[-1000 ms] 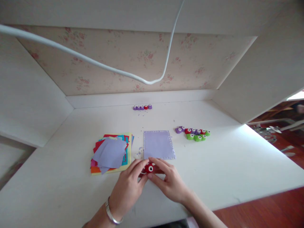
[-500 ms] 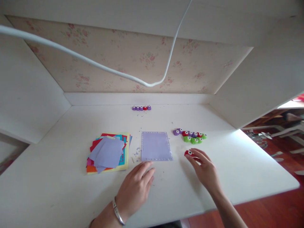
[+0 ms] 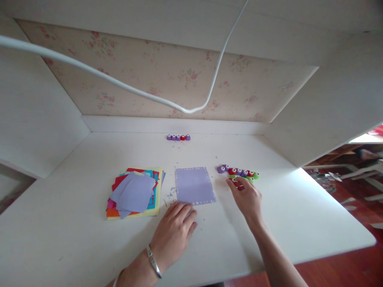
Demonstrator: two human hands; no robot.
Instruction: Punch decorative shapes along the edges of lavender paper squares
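Observation:
A purple square of paper (image 3: 195,185) with small punched holes along its edges lies in front of me. My left hand (image 3: 176,227) rests flat at its near edge, fingers apart, fingertips touching or almost touching the paper. In my right hand (image 3: 245,195) a small red paper punch (image 3: 234,181) with a white-and-dark button is pinched between thumb and fingers. It is just in front of a cluster of purple, red and green punches (image 3: 239,172), and my fingers partly hide the green ones.
A stack of coloured paper sheets (image 3: 136,193) lies to the left. Tiny purple paper scraps (image 3: 170,192) are scattered beside the square. Several more punches (image 3: 178,137) stand in a row near the back wall. A white cable (image 3: 143,91) hangs across the upper view.
My right hand has moved away from me and slightly left with the red punch, to the punch cluster. The purple square has shifted and turned slightly. My left hand stays near the paper's edge.

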